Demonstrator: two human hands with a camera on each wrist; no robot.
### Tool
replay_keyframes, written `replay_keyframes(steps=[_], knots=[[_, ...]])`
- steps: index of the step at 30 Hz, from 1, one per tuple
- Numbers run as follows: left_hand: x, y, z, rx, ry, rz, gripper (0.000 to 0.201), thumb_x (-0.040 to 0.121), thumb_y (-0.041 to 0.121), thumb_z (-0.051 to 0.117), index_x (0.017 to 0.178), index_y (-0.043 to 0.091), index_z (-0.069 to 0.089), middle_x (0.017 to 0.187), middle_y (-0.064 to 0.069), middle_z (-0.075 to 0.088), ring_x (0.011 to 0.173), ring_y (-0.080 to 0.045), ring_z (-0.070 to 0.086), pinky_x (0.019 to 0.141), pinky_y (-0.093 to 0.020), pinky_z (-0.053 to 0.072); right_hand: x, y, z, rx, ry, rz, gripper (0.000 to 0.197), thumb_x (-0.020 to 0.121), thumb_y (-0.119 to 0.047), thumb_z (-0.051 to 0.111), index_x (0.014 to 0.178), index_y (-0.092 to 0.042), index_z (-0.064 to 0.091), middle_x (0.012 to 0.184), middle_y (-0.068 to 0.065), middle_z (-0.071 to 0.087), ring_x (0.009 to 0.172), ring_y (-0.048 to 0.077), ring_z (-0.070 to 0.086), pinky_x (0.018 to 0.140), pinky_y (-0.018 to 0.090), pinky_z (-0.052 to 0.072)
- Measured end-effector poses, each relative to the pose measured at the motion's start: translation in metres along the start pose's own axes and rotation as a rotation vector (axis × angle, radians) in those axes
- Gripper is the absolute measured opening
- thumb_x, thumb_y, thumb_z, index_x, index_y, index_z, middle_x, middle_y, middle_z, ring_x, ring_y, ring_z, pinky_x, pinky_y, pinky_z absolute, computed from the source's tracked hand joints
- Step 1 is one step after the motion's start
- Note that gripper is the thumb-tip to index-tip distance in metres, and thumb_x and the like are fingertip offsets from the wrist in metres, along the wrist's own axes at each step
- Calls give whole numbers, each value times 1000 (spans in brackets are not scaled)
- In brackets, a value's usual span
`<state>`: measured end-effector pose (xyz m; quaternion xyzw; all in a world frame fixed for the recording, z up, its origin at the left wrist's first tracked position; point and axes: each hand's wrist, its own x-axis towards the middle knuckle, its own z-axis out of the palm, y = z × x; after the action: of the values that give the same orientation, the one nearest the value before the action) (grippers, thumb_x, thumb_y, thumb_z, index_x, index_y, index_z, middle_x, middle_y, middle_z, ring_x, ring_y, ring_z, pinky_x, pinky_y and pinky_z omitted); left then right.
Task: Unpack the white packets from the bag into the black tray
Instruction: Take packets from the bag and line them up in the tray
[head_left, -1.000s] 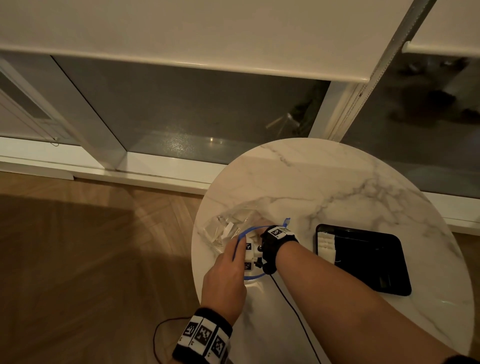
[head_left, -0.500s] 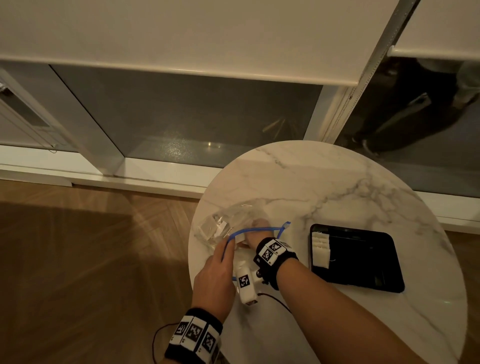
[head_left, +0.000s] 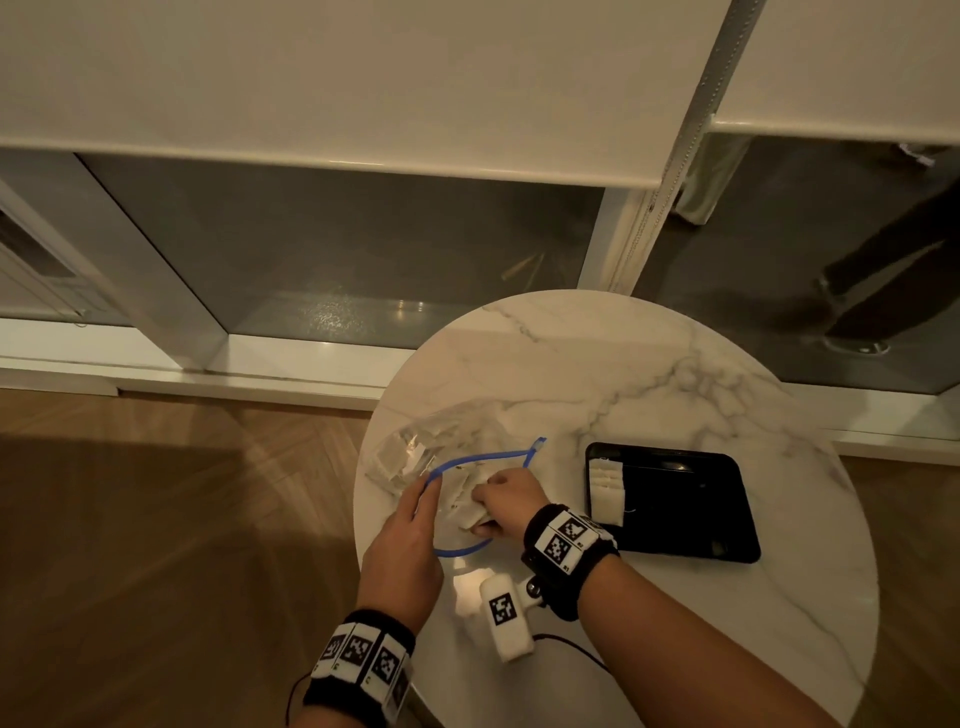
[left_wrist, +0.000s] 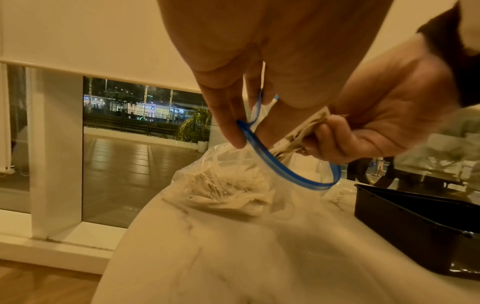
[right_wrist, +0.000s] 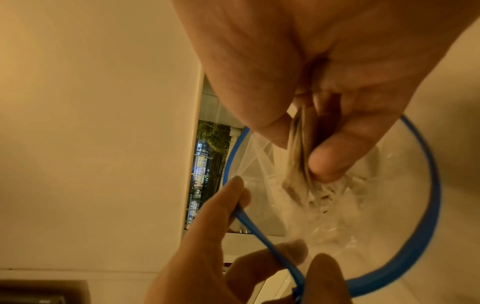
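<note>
White packets (head_left: 470, 501) are bunched in the right hand (head_left: 506, 501), whose fingers (right_wrist: 335, 152) and thumb are curled round them and pinch a small stack just inside the mouth of the bag (head_left: 441, 457). The left hand (head_left: 410, 540) pinches the blue zip rim (left_wrist: 285, 166) of the bag on its near-left side, holding the mouth wide so that the rim forms a loop around the right hand's fingers. In the right wrist view the held packets hang below the fingertips, over more packets lying in the bottom of the clear bag. Both wrists wear black bands with printed square markers, and a small white camera block (head_left: 506, 621) sits under the right wrist.

The surface (head_left: 649, 384) is a round white marble top with grey veins. The bag lies on its left part, its closed end pointing away and to the left. To the right, apart from the bag, stands the black tray (head_left: 691, 501), with a row of white packets (head_left: 605, 488) already stacked against its left wall.

Beyond the surface are a wooden herringbone floor (head_left: 156, 519), a white sill, tall windows (head_left: 363, 249) with a night street outside, and cream roller blinds (head_left: 337, 78) drawn partway down.
</note>
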<state>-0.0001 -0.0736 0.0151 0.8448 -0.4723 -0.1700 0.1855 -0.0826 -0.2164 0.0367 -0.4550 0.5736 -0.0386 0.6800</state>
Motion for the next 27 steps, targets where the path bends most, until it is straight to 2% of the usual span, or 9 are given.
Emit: replay_keyframes(steps=[4, 7, 11, 14, 17, 20, 23, 25, 27], knots=[[-4, 6, 0, 10, 7, -4, 82, 82, -2, 64, 151, 29, 33, 160, 8, 26, 108, -19, 63, 71, -23, 56, -6, 8, -19, -22, -29, -33, 19, 89, -6, 61, 71, -11, 56, 74, 12, 60, 62, 23, 64, 50, 30, 56], [-7, 12, -1, 36, 13, -19, 62, 88, 12, 62, 143, 32, 42, 160, 6, 23, 102, -17, 64, 73, -27, 56, -7, 12, -28, 15, -53, -43, 16, 88, -9, 62, 74, -12, 56, 76, 13, 61, 62, 24, 64, 52, 30, 54], [-18, 25, -1, -40, 30, -96, 39, 90, 27, 64, 129, 32, 58, 158, 6, 30, 96, -11, 67, 78, -27, 56, -12, 13, -41, 54, -56, -47, 11, 90, -8, 62, 81, -10, 57, 78, 14, 60, 61, 22, 62, 47, 26, 51], [-28, 33, 0, -53, 64, -151, 30, 86, 29, 70, 116, 29, 65, 155, 3, 38, 100, -15, 68, 81, -30, 56, -20, 14, -52, 87, -70, -49, 10, 91, -7, 61, 82, -9, 58, 78, 14, 59, 61, 23, 60, 42, 23, 49], [-37, 39, 3, -48, 154, -102, 24, 80, 27, 77, 102, 26, 67, 138, -1, 55, 115, -22, 60, 91, -39, 54, -26, 19, -62, 92, -89, -40, 12, 91, -6, 60, 80, -9, 59, 79, 16, 61, 62, 24, 60, 40, 23, 48], [-48, 55, 1, -211, 250, -99, 7, 92, 31, 66, 97, 27, 63, 109, 10, 61, 101, -13, 60, 84, -32, 53, -33, 24, -71, 87, -117, -40, 10, 91, -6, 59, 82, -9, 60, 82, 17, 62, 62, 25, 60, 40, 23, 47], [-57, 69, 4, -556, 164, -352, 27, 101, 38, 51, 87, 21, 67, 91, 2, 69, 85, -21, 67, 74, -34, 54, -43, 31, -83, 84, -151, -57, 16, 91, -6, 59, 76, -10, 56, 76, 15, 58, 58, 24, 59, 39, 23, 46], [-56, 76, 8, -874, 8, -648, 49, 102, 47, 45, 91, 7, 70, 93, -16, 72, 78, -30, 69, 68, -38, 55, -49, 35, -91, 87, -171, -68, 18, 91, -7, 60, 75, -12, 53, 72, 12, 56, 55, 21, 59, 39, 23, 46], [-54, 81, 14, -1206, -160, -886, 65, 97, 59, 47, 104, -2, 66, 104, -26, 70, 85, -36, 70, 70, -41, 57, -54, 39, -98, 105, -202, -78, 20, 92, -7, 60, 75, -14, 52, 70, 10, 54, 54, 19, 58, 40, 23, 46]])
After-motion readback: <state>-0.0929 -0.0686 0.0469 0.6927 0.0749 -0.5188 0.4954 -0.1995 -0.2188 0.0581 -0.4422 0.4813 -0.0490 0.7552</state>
